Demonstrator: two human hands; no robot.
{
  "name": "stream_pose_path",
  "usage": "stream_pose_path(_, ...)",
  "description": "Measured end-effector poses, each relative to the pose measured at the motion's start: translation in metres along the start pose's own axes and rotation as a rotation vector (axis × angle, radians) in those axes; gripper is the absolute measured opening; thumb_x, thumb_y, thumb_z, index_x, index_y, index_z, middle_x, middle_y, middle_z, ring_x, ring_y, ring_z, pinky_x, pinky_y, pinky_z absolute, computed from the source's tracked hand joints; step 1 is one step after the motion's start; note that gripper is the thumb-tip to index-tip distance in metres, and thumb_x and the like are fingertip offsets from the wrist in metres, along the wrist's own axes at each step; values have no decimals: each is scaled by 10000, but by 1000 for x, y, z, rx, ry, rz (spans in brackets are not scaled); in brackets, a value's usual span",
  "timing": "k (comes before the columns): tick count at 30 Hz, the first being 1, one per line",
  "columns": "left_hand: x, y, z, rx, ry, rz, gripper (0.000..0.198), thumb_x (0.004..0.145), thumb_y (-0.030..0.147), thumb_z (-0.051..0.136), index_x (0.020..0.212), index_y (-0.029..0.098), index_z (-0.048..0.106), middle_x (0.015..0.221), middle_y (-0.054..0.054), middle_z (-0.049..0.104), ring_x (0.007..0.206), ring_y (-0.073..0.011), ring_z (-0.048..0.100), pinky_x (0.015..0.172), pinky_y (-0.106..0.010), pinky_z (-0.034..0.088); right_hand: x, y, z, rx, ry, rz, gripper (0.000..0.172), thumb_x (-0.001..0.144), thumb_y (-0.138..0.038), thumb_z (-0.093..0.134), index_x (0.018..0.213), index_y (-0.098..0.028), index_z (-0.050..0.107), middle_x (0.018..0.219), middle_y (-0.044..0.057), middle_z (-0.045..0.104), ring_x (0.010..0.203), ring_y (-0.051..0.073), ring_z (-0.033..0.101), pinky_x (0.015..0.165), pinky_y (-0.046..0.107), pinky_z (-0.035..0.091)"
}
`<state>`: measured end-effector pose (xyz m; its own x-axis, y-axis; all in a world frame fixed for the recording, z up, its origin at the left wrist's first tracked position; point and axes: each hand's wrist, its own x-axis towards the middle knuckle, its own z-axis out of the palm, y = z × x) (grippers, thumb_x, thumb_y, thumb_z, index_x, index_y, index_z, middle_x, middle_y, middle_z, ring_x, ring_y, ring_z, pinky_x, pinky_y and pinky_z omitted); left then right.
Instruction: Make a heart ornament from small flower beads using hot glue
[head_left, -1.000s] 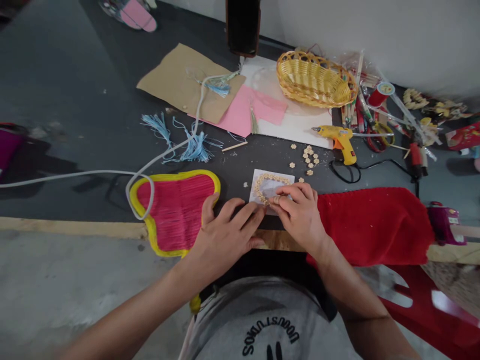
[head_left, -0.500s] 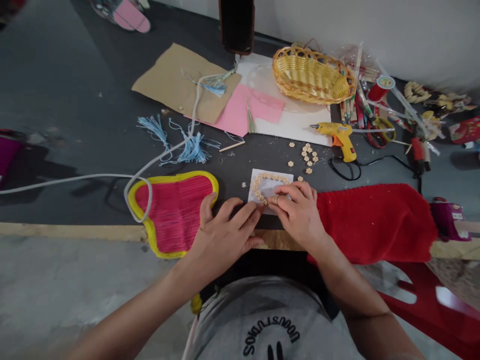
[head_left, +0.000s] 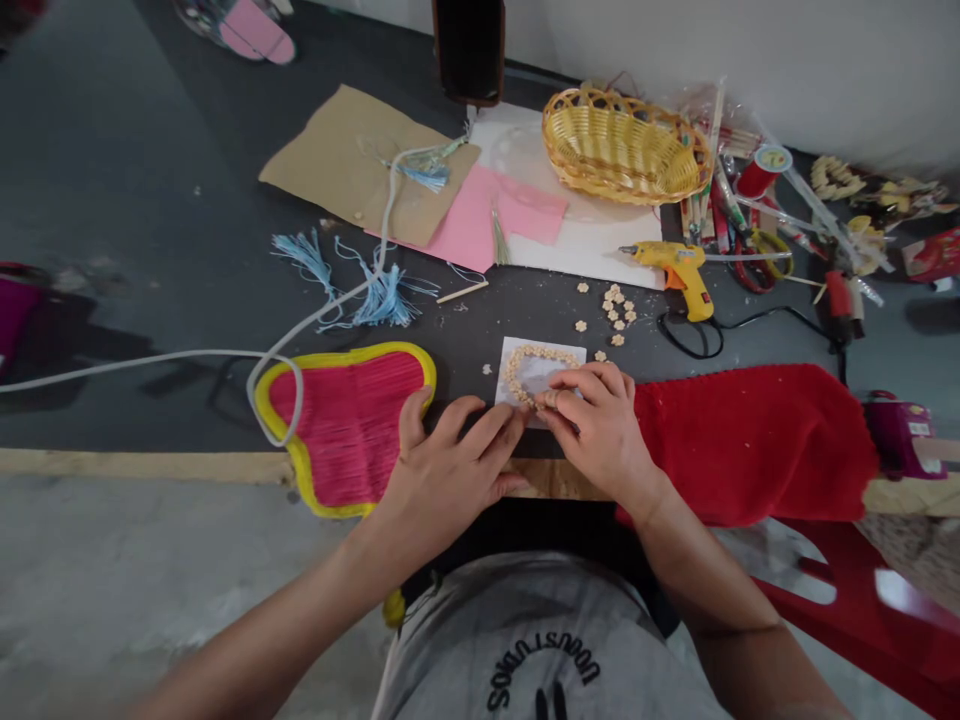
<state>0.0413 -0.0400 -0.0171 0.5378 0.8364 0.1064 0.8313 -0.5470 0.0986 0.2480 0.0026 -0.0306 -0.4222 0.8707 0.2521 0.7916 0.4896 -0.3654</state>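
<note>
Just ahead and right of our spread left hand [head_left: 454, 460] lies the flower-bead loop [head_left: 513, 372], overlapped by our right hand [head_left: 598, 422], fingertips gathered, any grip unclear.

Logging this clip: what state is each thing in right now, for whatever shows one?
Bead outline: flat on white paper, closure hidden
Left hand: fingers spread, beside the outline
Right hand: fingertips bunched at the outline
Loose flower beads: scattered, some clustered
Glue gun: lying on its side
Scissors: open or closed unclear
Basket: opening upward
Blue tassels: strands splayed
White cable: looped over pink mat
Red cloth: spread, overhanging table edge
Phone: screen dark
</note>
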Motion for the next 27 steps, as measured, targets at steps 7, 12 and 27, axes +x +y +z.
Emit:
stream_pose_path(7,0,1,1,-13,-2,-3,619,837,498,722,1365,212,571,1193,-75,688,1085,-313,556,1094,-621,243,-9,6,-6,11,56,26,110,929,-297,635,991,-259,719,1083,23,720,1052,232,530,922,419,414)
stream_pose_path(12,0,0,0,-2,-22,3,641,849,496,708,1398,210,544,1208,-85,681,1094,-322,552,1096,-622,236,-16,6,-8,43,84,32,126,933,-253,621,978,-251,738,1054,39,723,1021,228,538,879,408,455)
stream_pose_path(27,4,2,-7,31,-102,4,638,861,466,704,1408,187,528,1246,-87,677,1121,-309,539,1070,-552,255,-38,-2,2,12,57,-101,235,972,-195,520,1130,-177,693,965,54,707,862,207,542,752,352,432)
